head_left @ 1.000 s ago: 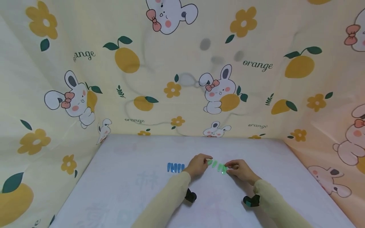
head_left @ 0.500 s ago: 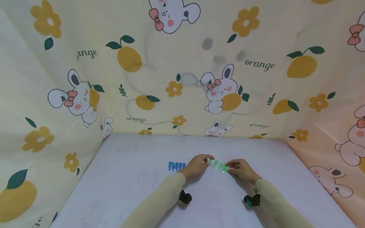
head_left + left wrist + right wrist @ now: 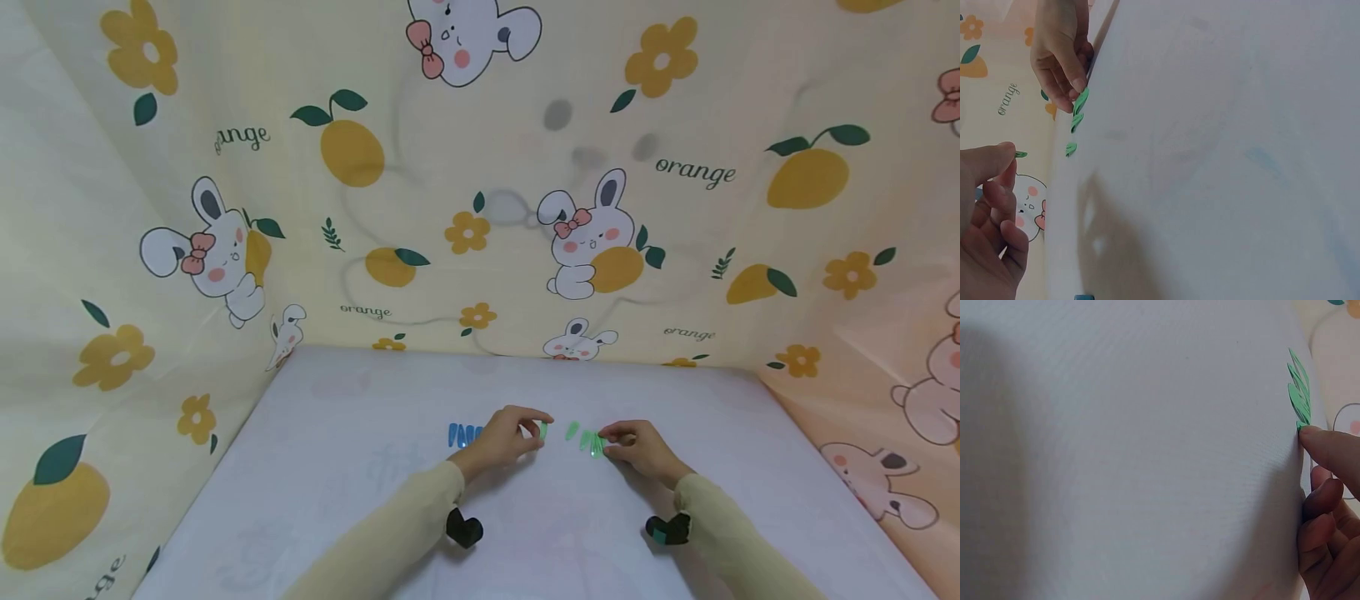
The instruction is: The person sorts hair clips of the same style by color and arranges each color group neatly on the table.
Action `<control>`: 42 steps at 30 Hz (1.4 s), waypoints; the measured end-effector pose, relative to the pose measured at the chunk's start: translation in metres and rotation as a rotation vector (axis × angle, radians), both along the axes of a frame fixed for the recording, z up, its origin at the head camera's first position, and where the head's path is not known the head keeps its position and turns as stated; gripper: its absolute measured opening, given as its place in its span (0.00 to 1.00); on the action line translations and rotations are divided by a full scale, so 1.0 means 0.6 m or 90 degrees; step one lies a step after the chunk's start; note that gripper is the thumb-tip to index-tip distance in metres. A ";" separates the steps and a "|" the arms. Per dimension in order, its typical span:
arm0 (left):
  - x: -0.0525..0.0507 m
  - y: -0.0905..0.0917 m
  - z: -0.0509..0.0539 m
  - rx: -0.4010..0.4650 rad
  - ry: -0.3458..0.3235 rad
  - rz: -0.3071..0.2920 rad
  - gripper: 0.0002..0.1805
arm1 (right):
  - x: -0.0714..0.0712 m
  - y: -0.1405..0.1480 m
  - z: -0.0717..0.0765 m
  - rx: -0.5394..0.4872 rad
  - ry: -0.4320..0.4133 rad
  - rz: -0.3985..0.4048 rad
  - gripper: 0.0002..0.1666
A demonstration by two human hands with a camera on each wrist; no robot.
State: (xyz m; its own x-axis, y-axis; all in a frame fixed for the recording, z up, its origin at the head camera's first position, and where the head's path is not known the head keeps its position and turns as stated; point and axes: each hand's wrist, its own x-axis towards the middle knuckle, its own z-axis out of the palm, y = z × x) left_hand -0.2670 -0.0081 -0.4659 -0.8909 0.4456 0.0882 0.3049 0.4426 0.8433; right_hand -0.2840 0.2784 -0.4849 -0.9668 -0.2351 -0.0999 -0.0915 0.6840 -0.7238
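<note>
My left hand (image 3: pixel 504 440) pinches one small green strip (image 3: pixel 543 430) between thumb and fingertip, raised off the table; the left wrist view shows the strip's end (image 3: pixel 1020 154) past the thumb. My right hand (image 3: pixel 643 448) pinches the near end of a small green fan of strips (image 3: pixel 597 444), and in the right wrist view its thumb and finger hold the green tip (image 3: pixel 1300 427). Two separate green pieces lie just left of that fan, the farther one (image 3: pixel 572 431) tilted. Several blue strips (image 3: pixel 459 435) lie in a row behind my left wrist, partly hidden by it.
The white table (image 3: pixel 337 500) runs back to a patterned cloth wall (image 3: pixel 420 208) with rabbits and oranges, and cloth also hangs at both sides. A black band with a round part (image 3: pixel 465 529) is on the left wrist, another (image 3: pixel 667 529) on the right.
My left hand has drawn left and away from the green row with one green strip in its fingertips, now covering some of the blue strips. The right hand has stayed nearly in place.
</note>
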 end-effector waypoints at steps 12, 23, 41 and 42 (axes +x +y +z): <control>0.016 -0.025 -0.004 0.044 -0.037 -0.005 0.21 | -0.007 0.006 -0.011 -0.008 -0.001 -0.002 0.17; 0.027 -0.052 -0.014 0.060 -0.041 -0.009 0.22 | -0.006 0.003 -0.012 -0.010 -0.006 -0.015 0.17; 0.040 -0.124 -0.027 0.030 -0.008 0.005 0.21 | -0.002 0.002 -0.007 -0.007 -0.007 -0.016 0.18; 0.042 -0.128 -0.027 0.027 -0.010 0.008 0.21 | -0.002 0.003 -0.007 -0.007 -0.008 -0.016 0.18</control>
State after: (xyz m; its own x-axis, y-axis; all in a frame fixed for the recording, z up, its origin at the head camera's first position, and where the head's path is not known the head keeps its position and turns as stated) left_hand -0.2420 -0.0851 -0.4824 -0.8980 0.4300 0.0930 0.2861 0.4102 0.8660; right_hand -0.2850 0.2800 -0.4891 -0.9711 -0.2122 -0.1096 -0.0654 0.6776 -0.7325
